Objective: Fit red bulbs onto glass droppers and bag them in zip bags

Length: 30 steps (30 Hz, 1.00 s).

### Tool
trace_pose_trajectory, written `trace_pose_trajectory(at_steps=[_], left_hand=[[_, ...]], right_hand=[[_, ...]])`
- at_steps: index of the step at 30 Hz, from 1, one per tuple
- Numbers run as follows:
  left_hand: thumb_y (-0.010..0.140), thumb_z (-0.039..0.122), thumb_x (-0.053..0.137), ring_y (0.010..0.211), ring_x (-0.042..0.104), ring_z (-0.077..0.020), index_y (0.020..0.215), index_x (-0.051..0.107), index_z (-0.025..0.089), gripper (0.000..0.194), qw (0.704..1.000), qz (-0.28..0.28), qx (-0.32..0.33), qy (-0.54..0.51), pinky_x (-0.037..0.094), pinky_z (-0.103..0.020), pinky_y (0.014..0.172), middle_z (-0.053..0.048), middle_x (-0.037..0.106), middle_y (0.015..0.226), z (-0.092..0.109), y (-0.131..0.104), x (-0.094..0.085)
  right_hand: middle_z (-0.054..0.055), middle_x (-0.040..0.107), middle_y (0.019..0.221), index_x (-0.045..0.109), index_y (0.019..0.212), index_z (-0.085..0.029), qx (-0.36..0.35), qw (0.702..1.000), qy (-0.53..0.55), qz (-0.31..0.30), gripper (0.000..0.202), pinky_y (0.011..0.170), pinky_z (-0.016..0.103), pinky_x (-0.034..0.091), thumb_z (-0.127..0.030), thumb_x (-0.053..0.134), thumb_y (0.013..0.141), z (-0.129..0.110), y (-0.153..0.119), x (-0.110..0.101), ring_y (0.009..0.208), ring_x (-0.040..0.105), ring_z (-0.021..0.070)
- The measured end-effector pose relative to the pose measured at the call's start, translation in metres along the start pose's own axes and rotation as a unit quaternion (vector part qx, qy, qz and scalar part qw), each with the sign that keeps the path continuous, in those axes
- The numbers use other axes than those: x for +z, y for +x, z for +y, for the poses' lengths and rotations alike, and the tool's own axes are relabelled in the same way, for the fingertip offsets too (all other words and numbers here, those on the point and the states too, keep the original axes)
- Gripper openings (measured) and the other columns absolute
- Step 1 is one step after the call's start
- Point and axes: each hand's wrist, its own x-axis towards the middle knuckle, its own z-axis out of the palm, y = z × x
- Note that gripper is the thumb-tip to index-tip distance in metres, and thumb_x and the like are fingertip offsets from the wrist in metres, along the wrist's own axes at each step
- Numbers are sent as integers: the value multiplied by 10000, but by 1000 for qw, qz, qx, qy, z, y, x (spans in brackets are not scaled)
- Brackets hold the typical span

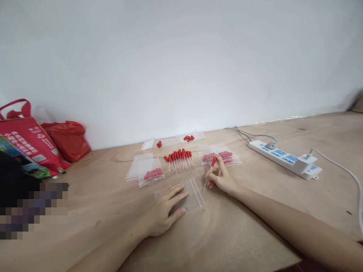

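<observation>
My left hand (166,211) lies with spread fingers on a clear zip bag (194,194) at the front middle of the table. To its right, my right hand (218,176) grips a glass dropper with a red bulb (213,162), bulb up and tip down near the bag's zip edge. Beyond the hands lies a fan of red-bulbed droppers (180,160). Left of the fan is a bag of droppers (153,173) on other bags (136,167). Behind my right hand lie more bags with red-bulbed droppers (208,156).
Red bulbs (188,138) and a bag with clear tubes (170,141) lie near the wall. A white power strip (283,158) with cables sits at the right. A pink shopping bag (34,139) and a red plastic bag (68,138) stand at the left.
</observation>
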Motion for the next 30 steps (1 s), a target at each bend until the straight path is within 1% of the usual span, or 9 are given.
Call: trace_pose_trajectory(at_steps=[3, 7, 12, 15, 20, 22, 25, 30], left_hand=[[849, 364, 420, 1245, 296, -239, 1261, 396, 271, 423, 1000, -2, -10, 0, 227, -481, 1026, -52, 340, 1362, -1, -2, 1], [842, 372, 433, 1241, 303, -241, 1256, 401, 283, 424, 1000, 7, -4, -12, 224, -482, 1028, -44, 351, 1356, -2, -2, 1], [838, 358, 437, 1237, 309, -253, 1258, 405, 249, 434, 1000, 2, -7, -7, 227, -494, 1022, -68, 351, 1354, -1, 0, 0], [838, 354, 435, 1237, 308, -253, 1263, 396, 244, 441, 1000, 1, -6, -8, 234, -494, 1018, -69, 349, 1355, -1, 1, 0], [837, 365, 430, 1235, 311, -257, 1257, 406, 240, 439, 1000, 1, -14, -1, 246, -484, 1016, -63, 353, 1353, -1, 1, 1], [838, 367, 426, 1239, 305, -255, 1260, 402, 238, 442, 1000, -3, -19, -2, 250, -476, 1017, -62, 344, 1358, -1, 0, 1], [842, 369, 418, 1245, 295, -246, 1265, 393, 242, 442, 1000, -9, -22, -1, 249, -468, 1019, -57, 332, 1366, -1, -1, 1], [843, 376, 415, 1244, 296, -245, 1263, 394, 247, 439, 1000, -8, -18, 2, 246, -471, 1018, -57, 332, 1366, -1, -1, 1]], right_hand=[[-85, 538, 602, 35, 1253, -197, -6, 1000, 18, 16, 822, 401, 211, 455, -241, 537, 604, 7, 3, 3, 421, 521, 91], [-75, 557, 621, 93, 1202, -201, -12, 999, 31, 12, 745, 420, 222, 466, -305, 561, 631, 12, 5, 7, 441, 533, 94], [-58, 561, 627, 143, 1138, -208, -20, 998, 59, 17, 597, 453, 238, 471, -364, 518, 700, 12, 0, 13, 459, 538, 99], [-60, 548, 622, 178, 1109, -218, -22, 998, 55, 19, 513, 453, 241, 462, -386, 484, 733, 11, -1, 13, 457, 536, 102], [-66, 531, 608, 204, 1112, -224, -63, 995, 19, 82, 475, 412, 226, 420, -358, 478, 748, 8, 1, 5, 421, 504, 97], [-65, 529, 605, 201, 1109, -223, -70, 993, 22, 95, 468, 417, 231, 424, -349, 476, 751, 7, 2, 2, 429, 508, 101], [-63, 535, 618, 196, 1103, -227, -62, 994, 28, 88, 473, 436, 243, 443, -357, 480, 748, 8, 2, 2, 449, 523, 106], [-70, 544, 621, 214, 1055, -227, -44, 996, 44, 68, 465, 445, 241, 450, -382, 502, 726, 11, 0, 8, 443, 525, 97]])
